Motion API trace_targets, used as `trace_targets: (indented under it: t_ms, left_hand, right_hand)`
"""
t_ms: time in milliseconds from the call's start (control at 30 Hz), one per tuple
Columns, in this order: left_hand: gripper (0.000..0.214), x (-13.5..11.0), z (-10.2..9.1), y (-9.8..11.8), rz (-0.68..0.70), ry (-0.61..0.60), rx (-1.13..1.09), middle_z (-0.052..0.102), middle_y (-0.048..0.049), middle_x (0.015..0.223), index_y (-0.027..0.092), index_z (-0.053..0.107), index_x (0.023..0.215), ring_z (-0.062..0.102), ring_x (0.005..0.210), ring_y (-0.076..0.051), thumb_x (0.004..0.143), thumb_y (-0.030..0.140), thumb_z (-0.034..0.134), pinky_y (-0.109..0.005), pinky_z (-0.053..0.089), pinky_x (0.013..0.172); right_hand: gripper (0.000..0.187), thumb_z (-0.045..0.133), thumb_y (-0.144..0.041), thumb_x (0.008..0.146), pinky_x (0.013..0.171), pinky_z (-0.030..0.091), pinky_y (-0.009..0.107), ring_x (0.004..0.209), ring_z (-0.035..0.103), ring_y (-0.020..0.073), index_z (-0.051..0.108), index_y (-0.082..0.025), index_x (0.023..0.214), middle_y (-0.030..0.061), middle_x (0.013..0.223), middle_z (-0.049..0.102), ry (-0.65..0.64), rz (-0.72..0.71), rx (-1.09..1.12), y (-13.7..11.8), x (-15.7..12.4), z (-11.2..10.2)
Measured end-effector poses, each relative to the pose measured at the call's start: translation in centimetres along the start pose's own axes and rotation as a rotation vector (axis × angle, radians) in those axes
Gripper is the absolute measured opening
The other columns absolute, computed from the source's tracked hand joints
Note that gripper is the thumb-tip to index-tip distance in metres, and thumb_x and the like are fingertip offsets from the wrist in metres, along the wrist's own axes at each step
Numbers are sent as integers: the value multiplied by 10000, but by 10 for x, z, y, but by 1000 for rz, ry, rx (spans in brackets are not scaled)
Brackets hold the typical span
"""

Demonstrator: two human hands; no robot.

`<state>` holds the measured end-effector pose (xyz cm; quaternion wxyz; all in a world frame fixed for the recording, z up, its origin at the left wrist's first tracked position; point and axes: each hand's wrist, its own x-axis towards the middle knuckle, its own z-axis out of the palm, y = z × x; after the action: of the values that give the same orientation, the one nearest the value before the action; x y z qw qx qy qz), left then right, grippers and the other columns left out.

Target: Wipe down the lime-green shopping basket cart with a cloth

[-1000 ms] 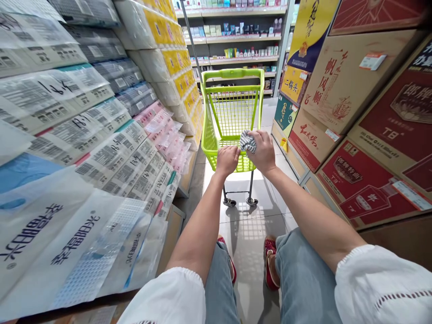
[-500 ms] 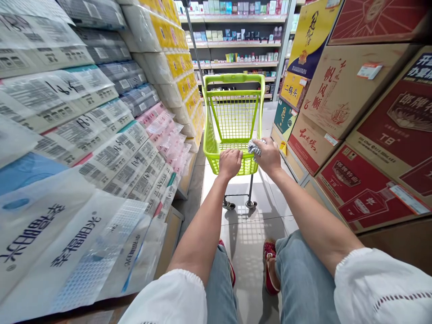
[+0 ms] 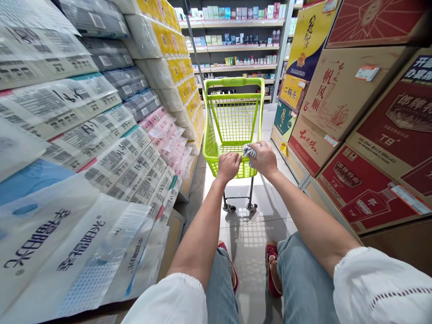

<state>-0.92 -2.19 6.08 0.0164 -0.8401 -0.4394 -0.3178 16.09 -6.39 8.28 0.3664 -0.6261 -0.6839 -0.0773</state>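
Note:
A lime-green shopping cart (image 3: 235,120) with a lattice basket stands in front of me on thin grey legs with small casters. My left hand (image 3: 229,165) is wrapped over the cart's near basket rim, left of its middle. In my right hand (image 3: 265,158) is a bunched grey-and-white striped cloth (image 3: 249,152), pressed against the same rim to the right. The fingers of that hand are closed round the cloth, and its far side is partly hidden by them.
Packaged goods (image 3: 101,148) are stacked along the left, beside yellow-and-white paper packs (image 3: 172,67). Liquor cartons (image 3: 337,90) line the right side on a low shelf. Beyond the cart are shelves of cosmetics (image 3: 236,40). Tiled floor (image 3: 251,252) runs between the stacks.
My right hand has slid a little left along the rim with the striped cloth, nearer to my left hand. The left hand keeps its hold on the cart rim.

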Motion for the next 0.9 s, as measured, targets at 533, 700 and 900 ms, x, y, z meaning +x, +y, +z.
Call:
trace_targets:
  t_ms: [533, 700, 900]
  left_hand:
    - [367, -15, -30, -43, 30, -53, 6, 633, -31, 703, 207, 543, 655, 564, 752, -183, 933, 375, 371, -333, 339, 721]
    - [339, -17, -42, -43, 49, -59, -1, 664, -23, 755, 216, 603, 696, 577, 838, -191, 926, 336, 386, -382, 351, 939]
    - [229, -24, -42, -4, 13, 21, 42, 683, -58, 1019, 226, 633, 1011, 556, 1005, -224, 911, 249, 429, -418, 301, 1045]
  right_hand:
    - [705, 809, -554, 543, 1024, 398, 502, 1198, 423, 326, 603, -241, 1139, 98, 1231, 426, -1, -84, 315, 23, -9, 9]
    - [648, 727, -500, 672, 888, 484, 403, 979, 583, 223, 518, -257, 1235, 36, 1090, 580, -57, -67, 463, 22, -8, -9]
    - [645, 655, -510, 755, 836, 496, 369, 954, 616, 222, 431, -257, 1304, 41, 1087, 636, 55, 21, 464, 4, -10, -12]
